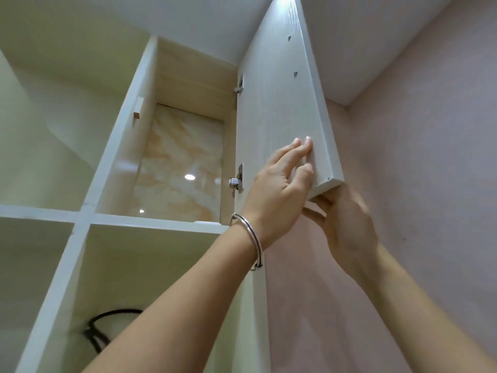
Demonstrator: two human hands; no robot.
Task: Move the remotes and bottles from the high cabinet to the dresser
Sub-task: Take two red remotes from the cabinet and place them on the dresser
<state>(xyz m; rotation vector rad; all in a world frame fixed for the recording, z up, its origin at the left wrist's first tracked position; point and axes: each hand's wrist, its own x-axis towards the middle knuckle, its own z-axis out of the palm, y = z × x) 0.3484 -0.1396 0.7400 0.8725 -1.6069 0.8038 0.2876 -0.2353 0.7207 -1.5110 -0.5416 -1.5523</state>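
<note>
The high cabinet compartment stands open above me, with a marbled back panel. I look up from below, so its floor and anything lying on it are hidden; no remote or bottle shows. Only a small white sliver peeks over the shelf's front edge. The white cabinet door is swung out to the right. My left hand, with a silver bangle on the wrist, lies flat against the door's inner face near its lower corner. My right hand holds the door's bottom corner from below and behind.
Two metal hinges join the door to the cabinet side. Open white compartments lie to the left and below. A black cable loops in the lower compartment. A pink wall is on the right, the ceiling close above.
</note>
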